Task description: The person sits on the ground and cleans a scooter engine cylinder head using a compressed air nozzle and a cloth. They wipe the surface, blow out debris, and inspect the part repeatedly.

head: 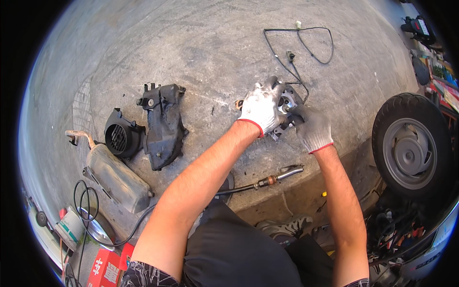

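A metal engine part (288, 102) with a round bright opening lies on the concrete floor, partly hidden by my hands. My left hand (264, 104), in a white knit glove with a grey coating, rests over its left side, fingers curved on it. On its right side, the gloved fingers of my right hand (311, 125) touch it near the opening; what they may pinch is hidden and blurred. A black cable (303, 84) with connectors runs from behind the part up the floor. Below my hands lies an air blow gun (269, 180) on a black hose.
To the left lie a black plastic fan cover (122, 138), a long dark engine cover (163, 129) and an exhaust muffler (116, 179). A wheel with tyre (410, 147) stands at right. A concrete step edge (287, 193) runs below the air gun. A red box (104, 269) is at lower left.
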The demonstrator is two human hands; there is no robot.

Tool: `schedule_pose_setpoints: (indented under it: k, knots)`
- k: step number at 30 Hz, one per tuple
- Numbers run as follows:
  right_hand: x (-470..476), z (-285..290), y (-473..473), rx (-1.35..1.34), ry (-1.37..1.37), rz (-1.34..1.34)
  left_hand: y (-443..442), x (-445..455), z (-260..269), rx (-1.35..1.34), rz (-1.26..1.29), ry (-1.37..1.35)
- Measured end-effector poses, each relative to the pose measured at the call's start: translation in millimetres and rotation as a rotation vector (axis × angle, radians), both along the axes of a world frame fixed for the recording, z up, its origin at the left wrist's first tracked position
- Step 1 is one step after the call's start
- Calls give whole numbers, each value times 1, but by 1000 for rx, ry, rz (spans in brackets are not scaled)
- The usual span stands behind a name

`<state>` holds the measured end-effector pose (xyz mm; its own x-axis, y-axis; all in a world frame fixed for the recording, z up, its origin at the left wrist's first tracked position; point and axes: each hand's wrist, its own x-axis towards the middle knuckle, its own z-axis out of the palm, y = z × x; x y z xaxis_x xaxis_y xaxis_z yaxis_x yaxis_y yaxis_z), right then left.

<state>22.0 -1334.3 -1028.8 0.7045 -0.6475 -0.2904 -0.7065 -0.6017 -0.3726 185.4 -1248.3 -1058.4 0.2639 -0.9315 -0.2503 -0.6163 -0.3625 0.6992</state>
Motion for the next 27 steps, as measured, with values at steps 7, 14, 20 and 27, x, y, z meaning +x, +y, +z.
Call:
schedule_pose_setpoints:
  k: [7,14,20,27]
  knots:
    - [0,0,-10,14,7,57,1,0,0,-21,7,11]
    - [5,12,-13,74,35,40,3,0,-7,-23,3,-7]
    - [6,9,-15,19,59,110,1,1,-2,-24,-3,21]
    - [6,13,-17,46,50,130,1,1,-3,-14,-4,23]
